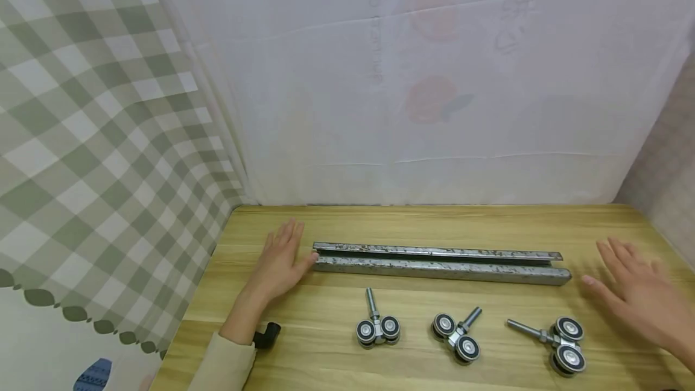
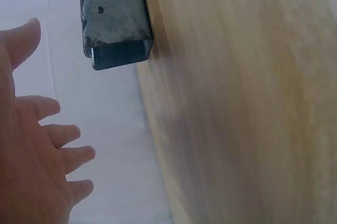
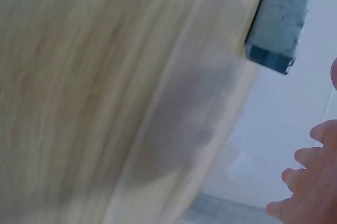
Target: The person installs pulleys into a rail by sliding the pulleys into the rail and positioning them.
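A worn metal channel rail point(image 1: 440, 271) lies lengthwise on the wooden table, its long slot showing. Just beyond its left end is my left hand point(image 1: 277, 267), fingers spread and straight. The left wrist view shows that hand point(image 2: 31, 166) apart from the rail's hollow end point(image 2: 116, 13). My right hand point(image 1: 641, 297), slightly blurred, is held off the right end with fingers extended and nothing in them. Nearer me are three twin-wheel roller hangers with threaded bolts: a left hanger point(image 1: 366, 332), a middle hanger point(image 1: 467, 349) and a right hanger point(image 1: 570, 357).
Behind the wooden table point(image 1: 434, 222) hangs a white cloth point(image 1: 326, 107) with faint prints. A green checked curtain point(image 1: 81, 125) borders the left side. Close to my left wrist is a small black piece point(image 1: 267, 335).
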`<state>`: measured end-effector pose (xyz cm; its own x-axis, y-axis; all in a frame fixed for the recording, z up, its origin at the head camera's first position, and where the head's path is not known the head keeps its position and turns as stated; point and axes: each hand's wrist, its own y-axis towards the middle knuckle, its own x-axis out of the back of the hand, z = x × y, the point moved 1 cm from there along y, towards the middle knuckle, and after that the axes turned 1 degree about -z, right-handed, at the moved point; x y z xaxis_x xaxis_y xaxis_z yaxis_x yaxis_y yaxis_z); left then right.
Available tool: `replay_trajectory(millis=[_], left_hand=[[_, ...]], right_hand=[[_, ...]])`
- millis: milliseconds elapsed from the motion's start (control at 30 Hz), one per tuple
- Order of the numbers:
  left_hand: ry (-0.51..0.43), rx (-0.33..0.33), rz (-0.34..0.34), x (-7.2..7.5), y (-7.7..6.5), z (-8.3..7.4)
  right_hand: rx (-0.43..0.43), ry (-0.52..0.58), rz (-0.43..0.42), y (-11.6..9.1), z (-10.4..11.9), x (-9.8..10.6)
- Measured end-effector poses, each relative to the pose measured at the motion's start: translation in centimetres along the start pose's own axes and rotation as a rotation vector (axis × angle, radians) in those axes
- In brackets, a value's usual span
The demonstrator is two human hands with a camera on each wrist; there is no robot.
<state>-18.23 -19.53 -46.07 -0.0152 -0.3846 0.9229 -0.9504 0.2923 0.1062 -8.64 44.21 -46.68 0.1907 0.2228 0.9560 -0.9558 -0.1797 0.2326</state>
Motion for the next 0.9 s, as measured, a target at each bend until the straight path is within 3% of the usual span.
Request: replay_trajectory(millis=[400, 900], left_hand=[[-0.086, 0.006, -0.032, -0.2, -0.2, -0.6], [-0.164, 0.005, 0.014, -0.9, 0.8, -1.8]], right_hand=[[0.065, -0.003, -0.039, -0.3, 2.8, 0.3], [0.169, 0.038, -0.089, -0.7, 6.7, 0.5]])
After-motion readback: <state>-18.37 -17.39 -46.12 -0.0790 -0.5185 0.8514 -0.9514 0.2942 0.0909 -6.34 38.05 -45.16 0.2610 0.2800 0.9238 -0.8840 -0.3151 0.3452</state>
